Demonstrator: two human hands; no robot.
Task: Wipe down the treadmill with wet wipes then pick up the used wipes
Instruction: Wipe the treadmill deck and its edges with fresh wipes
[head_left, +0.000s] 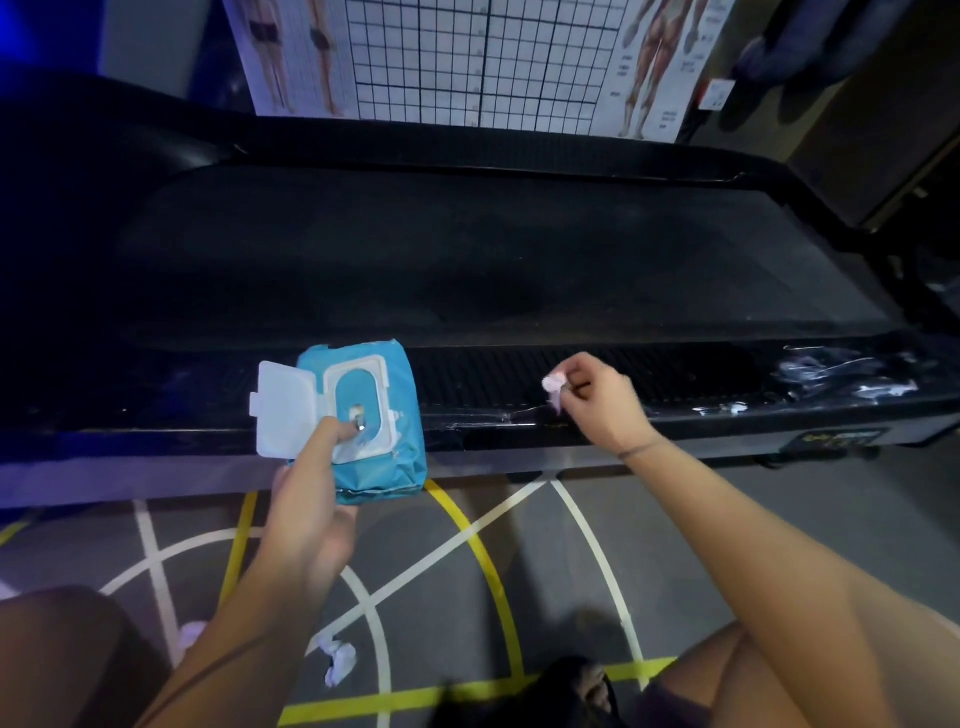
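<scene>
A blue pack of wet wipes lies on the near side rail of the black treadmill, its white lid flipped open to the left. My left hand holds the pack from below, with the thumb pressed into the opening. My right hand pinches a small crumpled white wipe just above the side rail, right of the pack. A used white wipe lies crumpled on the floor between my knees.
Wet streaks shine on the rail at the right end. The grey floor carries white and yellow lines. A grid chart with body posters leans behind the treadmill. My knees fill the lower corners.
</scene>
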